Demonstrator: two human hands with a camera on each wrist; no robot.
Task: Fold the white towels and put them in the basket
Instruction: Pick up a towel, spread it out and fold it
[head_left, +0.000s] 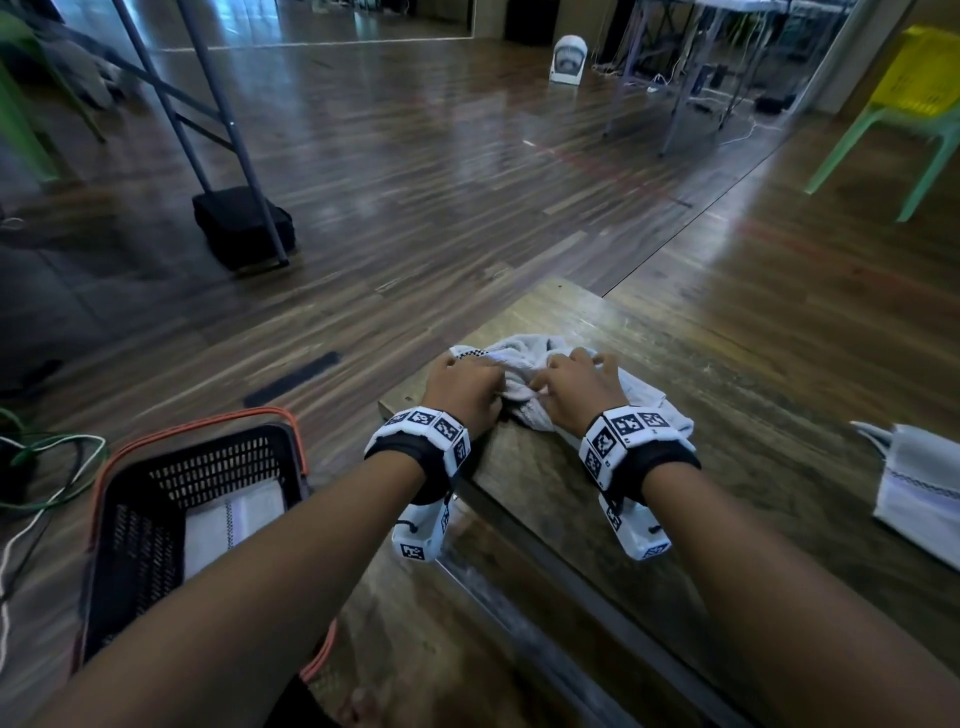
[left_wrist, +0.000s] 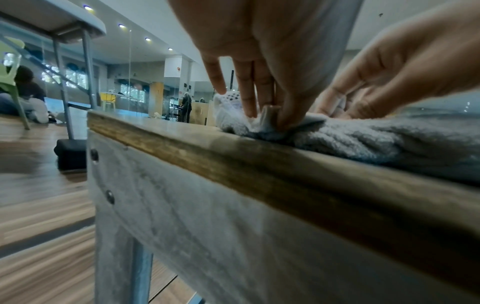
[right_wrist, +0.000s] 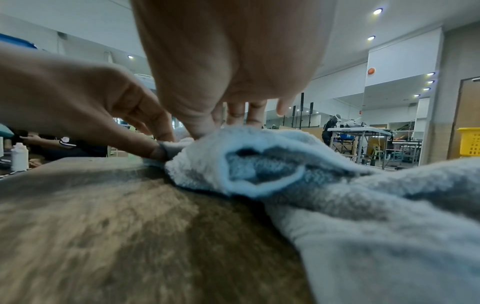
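A crumpled white towel (head_left: 524, 379) lies bunched near the far left corner of the wooden table (head_left: 727, 395). My left hand (head_left: 465, 387) pinches a fold of it between thumb and fingers (left_wrist: 270, 115). My right hand (head_left: 576, 387) is beside it and pinches the cloth too, thumb down on the towel (right_wrist: 233, 164). A black basket (head_left: 171, 519) with orange handles stands on the floor at the left and holds a folded white towel (head_left: 234, 519). Another white towel (head_left: 919, 488) lies at the table's right edge.
The table's left edge (left_wrist: 233, 164) runs just below my left wrist. Cables (head_left: 47, 467) trail on the floor left of the basket. A black bag (head_left: 241, 223) sits under a metal frame further off, and a green chair (head_left: 893, 119) with a yellow crate stands at the far right.
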